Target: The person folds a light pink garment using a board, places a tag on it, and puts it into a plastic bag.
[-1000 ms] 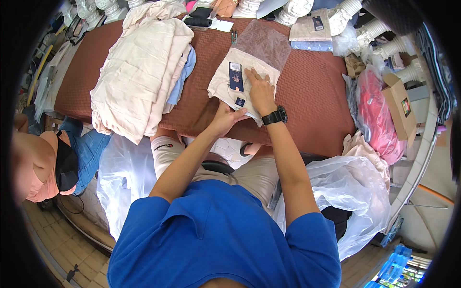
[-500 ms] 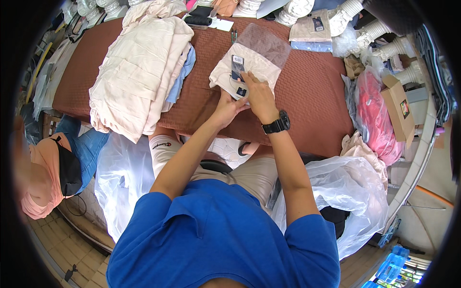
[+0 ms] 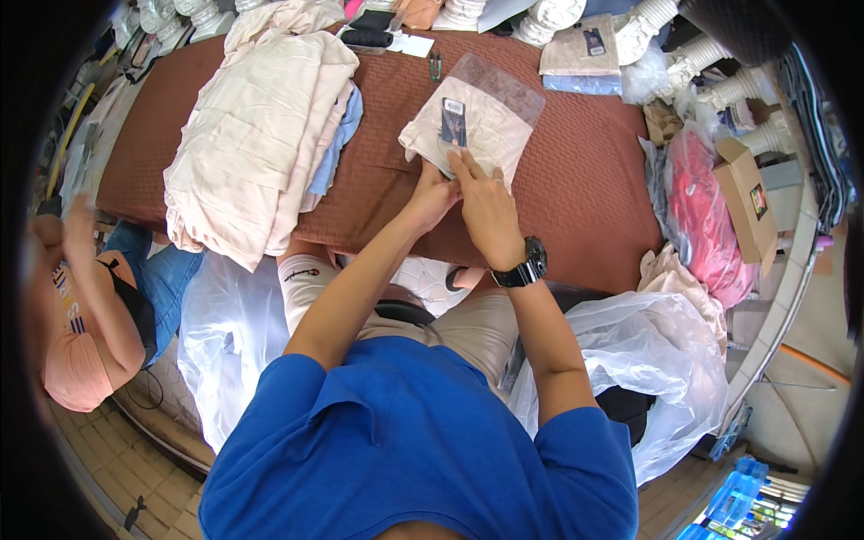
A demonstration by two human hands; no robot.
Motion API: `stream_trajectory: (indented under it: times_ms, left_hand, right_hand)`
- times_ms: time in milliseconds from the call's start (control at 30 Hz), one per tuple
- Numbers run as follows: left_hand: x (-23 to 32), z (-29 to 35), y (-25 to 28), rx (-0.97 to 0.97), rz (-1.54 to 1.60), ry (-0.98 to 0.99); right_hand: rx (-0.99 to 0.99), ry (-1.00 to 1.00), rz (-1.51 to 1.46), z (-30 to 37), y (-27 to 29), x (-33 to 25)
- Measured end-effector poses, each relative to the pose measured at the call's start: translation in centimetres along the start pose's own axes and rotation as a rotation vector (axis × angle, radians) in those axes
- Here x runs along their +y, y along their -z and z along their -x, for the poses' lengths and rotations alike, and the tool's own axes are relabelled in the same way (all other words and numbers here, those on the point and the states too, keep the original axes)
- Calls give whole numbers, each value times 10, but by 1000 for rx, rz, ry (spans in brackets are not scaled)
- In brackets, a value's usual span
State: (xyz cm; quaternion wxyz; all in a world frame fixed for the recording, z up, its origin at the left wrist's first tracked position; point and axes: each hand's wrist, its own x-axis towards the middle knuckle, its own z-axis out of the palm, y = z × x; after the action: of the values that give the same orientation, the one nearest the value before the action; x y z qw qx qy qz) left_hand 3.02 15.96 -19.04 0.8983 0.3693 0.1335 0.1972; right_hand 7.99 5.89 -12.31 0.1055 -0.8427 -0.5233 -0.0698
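Note:
A folded cream garment (image 3: pixel 495 144) lies on the brown cloth-covered table, partly in a clear plastic bag (image 3: pixel 504 81) whose flap spreads beyond its far edge. On top sits a dark hang tag (image 3: pixel 453 121) with a white label at its far end. My left hand (image 3: pixel 432 195) grips the garment's near edge, fingers partly hidden beneath it. From the right, my right hand (image 3: pixel 489 202) lies over the near part of the garment, fingers stretched out and fingertips at the tag's near end. A black watch is on that wrist.
A tall pile of cream garments (image 3: pixel 252 135) with blue cloth under it stands on the left. Small dark-handled snips (image 3: pixel 436 66) lie beyond the bag. Bagged garments (image 3: pixel 580 54) rest at the back right, near an open carton (image 3: pixel 747 202). Another person (image 3: pixel 90 333) sits at left.
The garment and bag have shifted slightly right and turned. My right hand has drawn back toward me, and the small dark label near the garment's near edge no longer shows.

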Motion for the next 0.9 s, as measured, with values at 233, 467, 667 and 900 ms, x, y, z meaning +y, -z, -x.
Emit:
stream_trajectory:
  times_ms: [233,467,667,900]
  left_hand:
    - [-27,-23,23,-87,-32,-79]
    - [-27,-17,18,-58,41,29]
    - [-22,-5,0,2,-26,104]
    - [-49,-21,24,-67,-19,-104]
  right_hand:
    - [38,84,68,19,1,-12]
    - [22,55,132,33,25,-40]
    - [-11,7,44,44,24,-42]
    - [0,9,-75,59,25,-73]
